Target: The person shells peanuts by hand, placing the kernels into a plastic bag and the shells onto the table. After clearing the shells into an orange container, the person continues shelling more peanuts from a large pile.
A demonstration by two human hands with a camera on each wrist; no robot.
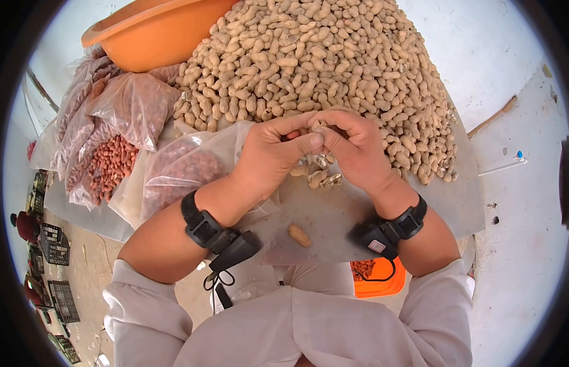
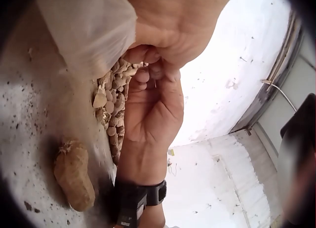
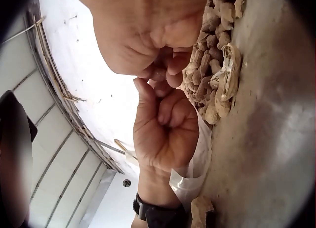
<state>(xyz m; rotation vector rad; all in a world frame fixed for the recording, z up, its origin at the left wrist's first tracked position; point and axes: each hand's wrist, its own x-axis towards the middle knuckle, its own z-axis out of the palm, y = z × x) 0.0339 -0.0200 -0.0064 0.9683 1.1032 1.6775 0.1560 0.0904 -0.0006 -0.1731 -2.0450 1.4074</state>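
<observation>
In the head view my left hand (image 1: 266, 153) and right hand (image 1: 361, 150) meet at the near edge of a heap of unshelled peanuts (image 1: 321, 61). Between the fingertips and thumbs of both hands is a peanut (image 1: 320, 124), mostly covered by them. A reddish kernel (image 1: 293, 134) shows inside the curled left fingers. Both wrist views show the fingertips of the two hands together, with the peanut largely hidden. Just below the hands lie cracked shells (image 1: 324, 178). One whole peanut (image 1: 299, 235) rests on the table nearer the body.
Clear bags of red kernels (image 1: 116, 162) stand left, one more bag (image 1: 186, 168) beside my left forearm. An orange basin (image 1: 162, 37) sits behind them. Under the table's near edge (image 1: 272, 251) is an orange container (image 1: 382, 281) with reddish contents. Black crates (image 1: 55, 244) stand on the floor.
</observation>
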